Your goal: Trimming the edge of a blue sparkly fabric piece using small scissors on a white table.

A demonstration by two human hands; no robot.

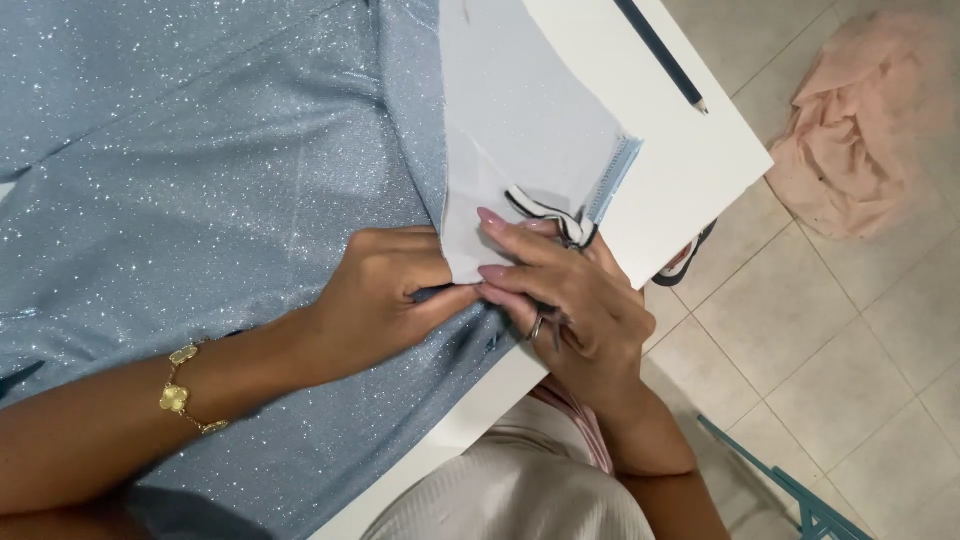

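Observation:
A glittery light-blue fabric [200, 170] covers most of the white table [690, 160]. A paler, plain panel of the cloth [520, 120] is folded over it, with a stitched edge at its right corner. My left hand [375, 295] pinches the lower edge of this panel between thumb and fingers. My right hand [565, 300] presses its fingertips on the same edge and holds a small pair of scissors [555, 215] with black-and-white striped handles. The blades are hidden under my palm.
A dark pencil [660, 52] lies on the table's far right part. A pink cloth [860, 120] is heaped on the tiled floor. A sandal [685, 262] shows under the table edge. A teal frame [790, 490] stands at the lower right.

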